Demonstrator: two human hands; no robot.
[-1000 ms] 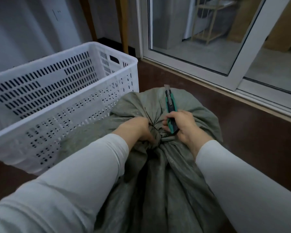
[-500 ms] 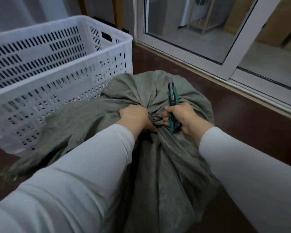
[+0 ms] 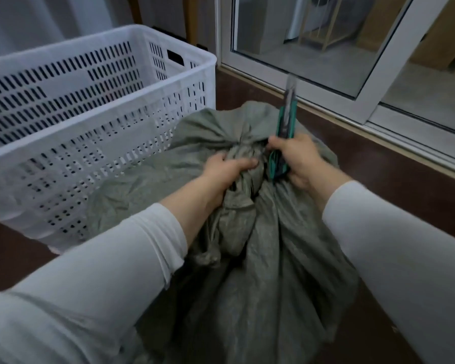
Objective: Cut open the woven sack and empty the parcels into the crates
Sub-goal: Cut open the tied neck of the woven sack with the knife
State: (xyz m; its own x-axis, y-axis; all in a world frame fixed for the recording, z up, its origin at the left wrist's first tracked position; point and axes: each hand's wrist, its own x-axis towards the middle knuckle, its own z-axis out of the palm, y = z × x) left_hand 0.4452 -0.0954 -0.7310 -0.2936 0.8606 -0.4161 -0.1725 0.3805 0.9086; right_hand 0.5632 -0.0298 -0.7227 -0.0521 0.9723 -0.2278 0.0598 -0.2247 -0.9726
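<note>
A grey-green woven sack [image 3: 268,271] stands on the dark floor in front of me, its mouth bunched into a tied neck. My left hand [image 3: 221,172] grips the gathered neck from the left. My right hand [image 3: 297,158] holds a green utility knife [image 3: 285,119] just right of the neck, with the blade end pointing up and away from me. A white perforated plastic crate [image 3: 95,132] stands to the left, touching the sack's side. No parcels show; the sack hides its contents.
A sliding glass door with a white frame [image 3: 363,106] runs along the far right, with a wooden rack behind the glass. Dark brown floor [image 3: 394,187] lies bare to the right of the sack. A pale wall stands behind the crate.
My left hand has shifted its grip on the sack's neck, and the neck looks looser and more bunched. My right hand has raised the knife slightly. The view has moved closer.
</note>
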